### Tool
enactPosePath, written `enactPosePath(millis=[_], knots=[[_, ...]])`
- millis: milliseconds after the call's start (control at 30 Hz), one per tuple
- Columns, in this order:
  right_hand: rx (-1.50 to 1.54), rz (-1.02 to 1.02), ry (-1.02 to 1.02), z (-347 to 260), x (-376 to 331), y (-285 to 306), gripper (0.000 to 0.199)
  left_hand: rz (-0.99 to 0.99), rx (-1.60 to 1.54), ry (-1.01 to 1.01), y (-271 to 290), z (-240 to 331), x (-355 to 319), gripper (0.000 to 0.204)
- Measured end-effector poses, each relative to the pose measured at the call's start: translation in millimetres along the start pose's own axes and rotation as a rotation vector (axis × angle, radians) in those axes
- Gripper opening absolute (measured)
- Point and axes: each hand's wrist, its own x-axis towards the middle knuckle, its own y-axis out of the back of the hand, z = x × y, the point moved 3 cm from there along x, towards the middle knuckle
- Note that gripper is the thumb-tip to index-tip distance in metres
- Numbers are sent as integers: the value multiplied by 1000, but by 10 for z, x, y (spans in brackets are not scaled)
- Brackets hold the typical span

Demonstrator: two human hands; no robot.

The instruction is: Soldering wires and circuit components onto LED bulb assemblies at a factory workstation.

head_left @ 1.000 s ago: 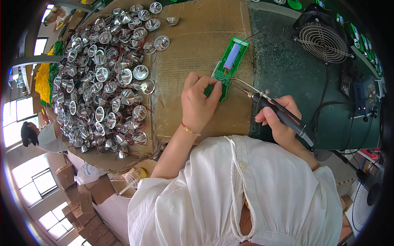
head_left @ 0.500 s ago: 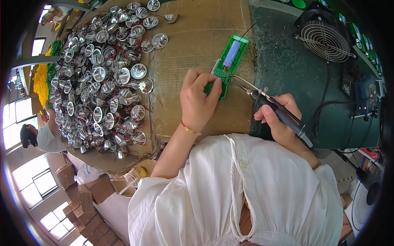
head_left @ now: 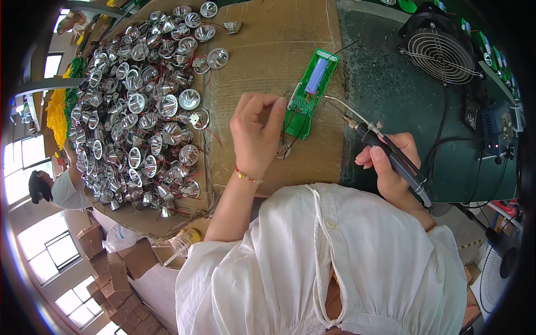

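A green plastic housing (head_left: 297,124) lies tilted on the cardboard, holding a blue cylindrical battery cell (head_left: 316,76), a small green circuit board (head_left: 304,102) and thin wires. My left hand (head_left: 255,134) is beside the housing's left edge, thumb and forefinger pinched together; whatever they grip is too small to make out. Partly hidden behind that hand is a shiny reflector cup (head_left: 284,148). My right hand (head_left: 391,162) grips a soldering iron (head_left: 393,159) with a bent metal feed tube (head_left: 349,105). Its tip is to the right of the housing, apart from the board.
A large heap of silver reflector cups with red wires (head_left: 134,117) covers the left. At the back right stands a fan with a wire guard (head_left: 443,56); below it is a blue control box (head_left: 497,131) with cables. Another person (head_left: 64,187) is at far left.
My left hand has moved left, off the circuit board, uncovering it. My right hand has drawn the soldering iron slightly right and down. The housing has shifted slightly.
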Motion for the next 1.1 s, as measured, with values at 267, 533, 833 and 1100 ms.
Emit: enactPosePath(millis=[267, 533, 833, 1100], knots=[[-9, 111, 31, 146, -72, 232, 22, -104, 147, -143, 133, 297, 437, 9], [-18, 126, 10, 200, -83, 345, 20, -149, 472, -270, 256, 187, 558, 8], [2, 70, -12, 220, -35, 334, 21, -128, 458, -109, 318, 97, 452, 9], [-1, 128, -19, 201, -13, 425, 19, -575, 378, 142, 40, 26, 149, 18]])
